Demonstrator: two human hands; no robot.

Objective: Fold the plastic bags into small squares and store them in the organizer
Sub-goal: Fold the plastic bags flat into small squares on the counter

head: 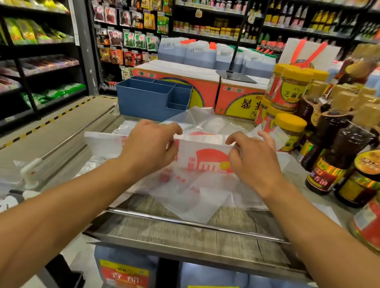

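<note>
Organizer: the blue organizer (152, 99) stood at the far left of the surface (199, 234), just beyond the bags; its large compartment and the smaller ones on its right side showed nothing inside, as far as their interiors could be seen.
Plastic bag: a translucent plastic bag (203, 159) with red print lay across the middle of the surface, its far edge lifted and doubled over between the two hands.
Other bags: more clear bags (200, 119) lay crumpled behind it, touching the organizer's front wall.
Left grip: the left hand (149, 147) had its fingers curled over the bag's raised fold, pinching it.
Right grip: the right hand (252, 160) pinched the same fold just beside the left, thumb under and fingers on top.
Near edge: the bag's lower corner hung over the front of the surface, reaching the metal rail (195, 224).
Right side: jars with yellow lids (290, 88) and dark oil bottles (330, 156) crowded close to the right hand.
Far side: red and yellow cartons (175, 85) closed off the back, behind the organizer.
Left side: open floor ran along the aisle shelves (31, 61).
</note>
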